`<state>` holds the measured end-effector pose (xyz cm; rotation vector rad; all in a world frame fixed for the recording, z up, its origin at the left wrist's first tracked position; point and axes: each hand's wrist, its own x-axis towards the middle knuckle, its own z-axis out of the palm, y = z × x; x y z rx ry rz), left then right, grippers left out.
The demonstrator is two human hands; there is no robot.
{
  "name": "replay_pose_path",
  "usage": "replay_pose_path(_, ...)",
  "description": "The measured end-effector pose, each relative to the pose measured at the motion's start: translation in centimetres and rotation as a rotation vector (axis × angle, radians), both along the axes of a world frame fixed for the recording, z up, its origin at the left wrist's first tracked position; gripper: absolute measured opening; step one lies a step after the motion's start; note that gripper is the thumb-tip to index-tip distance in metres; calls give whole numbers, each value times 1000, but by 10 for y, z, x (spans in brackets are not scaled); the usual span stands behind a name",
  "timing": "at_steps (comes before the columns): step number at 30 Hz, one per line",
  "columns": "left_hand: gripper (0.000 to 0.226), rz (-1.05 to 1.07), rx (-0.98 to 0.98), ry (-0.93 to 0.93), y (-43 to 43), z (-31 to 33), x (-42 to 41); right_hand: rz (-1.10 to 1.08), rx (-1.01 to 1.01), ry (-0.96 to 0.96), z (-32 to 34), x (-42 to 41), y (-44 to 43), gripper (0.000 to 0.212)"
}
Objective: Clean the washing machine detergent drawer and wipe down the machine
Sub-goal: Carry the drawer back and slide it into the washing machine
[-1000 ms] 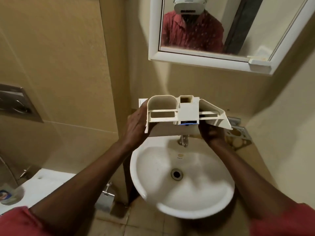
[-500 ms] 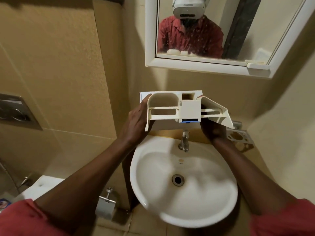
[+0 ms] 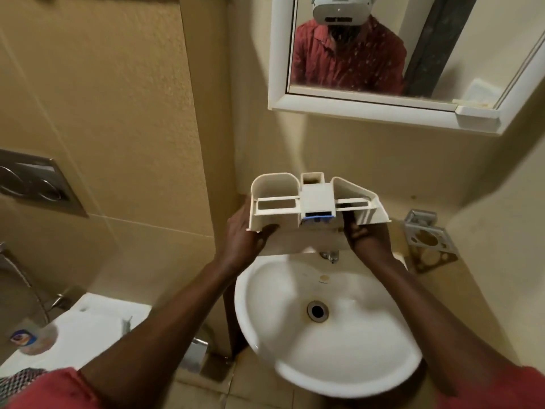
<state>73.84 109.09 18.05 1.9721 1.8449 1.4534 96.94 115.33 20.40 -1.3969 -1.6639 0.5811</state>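
Beige tiled walls (image 3: 118, 113) — white round basin (image 3: 339, 364) below white-framed mirror (image 3: 368, 109); metal flush plate (image 3: 32, 181) left, toothbrush holder (image 3: 427, 240) right — dim warm light.

I am looking into a small home bathroom. A round white ceramic washbasin (image 3: 327, 335) with a metal drain hangs on the wall, and a chrome tap (image 3: 329, 256) stands at its back edge. Above it I see a white-framed wall mirror (image 3: 380, 109). The walls are covered in large beige tiles (image 3: 118, 119). To my left a brushed-metal flush plate with two round buttons (image 3: 35, 184) is set into the wall, above the white toilet lid (image 3: 88, 326), and a shower hose (image 3: 22, 278) hangs beside it. To the right of the basin a metal toothbrush holder with round holes (image 3: 427, 240) is fixed to the wall.
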Motion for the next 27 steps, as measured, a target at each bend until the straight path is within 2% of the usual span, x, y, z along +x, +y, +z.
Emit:
replay_pose_path(2, 43, -26, -92, -18, -1, -6, -8, 21, 31, 21, 12, -13, -3, 26)
replay_pose_path(7, 64, -73, -277, -342, -31, -6, -43, 224, -268, -150, 1, -43, -4, 35)
replay_pose_path(9, 59, -68, -327, -441, -56, -20, -61, 348, -353, -227, -12, -60, -12, 41)
replay_pose_path(12, 45, 47, -364, -564, -108, -47, -94, 552, -510, -328, -38, -101, -36, 42)
replay_pose_path(17, 37, 278, -402, -877, -202, -91, -149, 797, -680, -279, -67, -185, -92, 37)
replay_pose_path(20, 21, 447, -383, -1035, -261, -121, -178, 846, -770, -222, -78, -228, -123, 48)
replay_pose_path(24, 44, 611, -303, -1198, -354, -147, -209, 977, -860, -210, -87, -281, -175, 55)
replay_pose_path(27, 31, 723, -207, -1314, -401, -158, -221, 1051, -949, -102, -93, -309, -210, 63)
